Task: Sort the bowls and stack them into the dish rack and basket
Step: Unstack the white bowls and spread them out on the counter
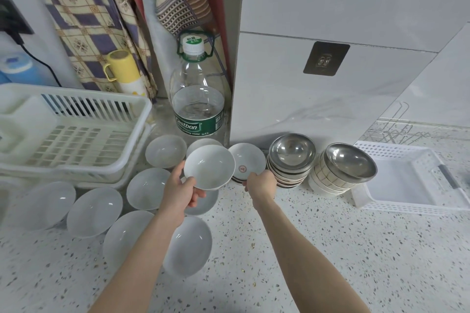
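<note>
Head-camera view is showing the left hand (pixel 182 192) gripping a plain white ceramic bowl (pixel 209 167) by its near rim, thumb inside and fingers under, holding it lifted above the speckled stone counter (pixel 330 249). The right hand (pixel 262 183) is reaching to a low stack of small white saucer-bowls with a red mark in the middle (pixel 246 165); its fingers are curling round the near edge of that stack, though whether they are actually clamping it I cannot tell.

More plain white bowls (pixel 95 211) are lying loose on the counter just in front of the cream slatted plastic dish rack (pixel 76 119), which is sitting empty at the left. Two stacks topped by shiny steel bowls (pixel 291 152) are standing beside the white perforated plastic basket (pixel 412 178) at the right, also empty.

The step in hand looks like sorting by kind. To do it well, the person is best carrying the lifted bowl level to the rack and setting it down gently as a base for the other plain white bowls. The marked stack is probably safer supported underneath, since a rim pinch could let the lower bowls slide.
</note>
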